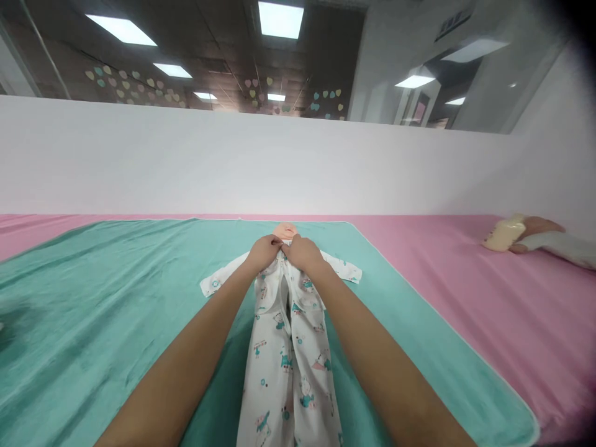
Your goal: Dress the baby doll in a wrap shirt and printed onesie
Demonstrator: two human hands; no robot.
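A doll (285, 230) lies on its back on a teal cloth (139, 298), with its head at the far end. It wears a white long-sleeved top (267, 295) with small printed figures, and white printed trousers (291, 379). The top's front edges part below the neck, and its sleeves spread to both sides. My left hand (265, 251) pinches the left side of the collar. Against it, my right hand (302, 251) grips the collar's other side. Both sets of fingertips meet under the doll's chin, hiding the fastening there.
Pink padding (465, 279) runs around the teal cloth. On the right lie a pale yellow bottle (505, 233) and a white sleeve-like piece (561, 243); what joins them I cannot make out. A white wall (233, 161) with glass above stands behind.
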